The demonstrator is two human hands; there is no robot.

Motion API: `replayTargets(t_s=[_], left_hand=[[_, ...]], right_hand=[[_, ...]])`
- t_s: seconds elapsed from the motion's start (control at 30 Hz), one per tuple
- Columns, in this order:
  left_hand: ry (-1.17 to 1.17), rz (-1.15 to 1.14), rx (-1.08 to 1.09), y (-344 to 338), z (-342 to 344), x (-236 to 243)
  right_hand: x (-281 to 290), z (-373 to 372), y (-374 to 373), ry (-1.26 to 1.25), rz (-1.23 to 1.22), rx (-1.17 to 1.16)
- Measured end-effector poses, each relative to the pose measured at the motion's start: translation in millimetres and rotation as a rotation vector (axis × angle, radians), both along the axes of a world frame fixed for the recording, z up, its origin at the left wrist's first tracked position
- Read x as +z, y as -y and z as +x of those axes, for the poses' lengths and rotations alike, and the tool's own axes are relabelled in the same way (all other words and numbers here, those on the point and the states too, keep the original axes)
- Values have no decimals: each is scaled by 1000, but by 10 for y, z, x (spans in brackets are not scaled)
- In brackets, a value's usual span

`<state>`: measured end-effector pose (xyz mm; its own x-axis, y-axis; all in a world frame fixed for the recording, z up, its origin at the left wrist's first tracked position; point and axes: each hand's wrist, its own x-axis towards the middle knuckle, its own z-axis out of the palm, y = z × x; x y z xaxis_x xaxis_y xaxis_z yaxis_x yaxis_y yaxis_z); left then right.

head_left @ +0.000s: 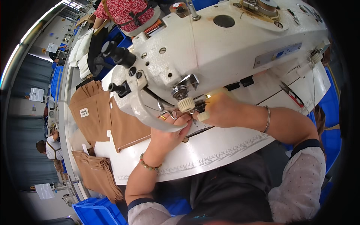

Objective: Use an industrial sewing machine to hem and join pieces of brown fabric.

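A white sewing machine (210,45) spans the upper middle, its needle area partly hidden by the head and by my fingers. My left hand (168,133), wearing a ring, has its fingers bent together below the needle area. Close against it from the right, my right hand (217,108) reaches in under the head, fingers drawn together. Whatever the fingertips pinch is too small or hidden to make out. Left of my left hand, a brown fabric piece (129,125) lies on the white table (210,150) and runs under the machine head.
Farther left lie another brown piece with a white label (90,112) and a stack of brown pieces (95,172). Red-handled snips (294,95) rest right of the machine. A ruler strip (225,150) follows the front edge. Blue crates (99,212) stand below. A co-worker (125,17) sits beyond.
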<state>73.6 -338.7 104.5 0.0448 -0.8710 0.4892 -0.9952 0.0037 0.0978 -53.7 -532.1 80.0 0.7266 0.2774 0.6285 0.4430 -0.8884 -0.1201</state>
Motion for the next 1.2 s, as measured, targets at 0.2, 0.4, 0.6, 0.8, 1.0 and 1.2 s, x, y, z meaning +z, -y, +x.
replayTargets(t_s=[0.2,0.4,0.6,0.8,1.0,1.2], left_hand=[[14,68,-90,-48,6,18],[54,43,-121,-58,13,3],[106,66,-114,-74,-1,33],[93,160,-65,-102,-70,96],[105,154,-55,-88,-45,138],[144,193,84,-44,23,62]], right_hand=[[112,-75,-24,-189,40,-24],[131,-78,-13,-142,85,-20],[195,-130,12,-227,51,-7],[182,-143,9,-247,37,11],[165,-90,-14,-211,8,7],[-65,-59,29,-142,8,-133]])
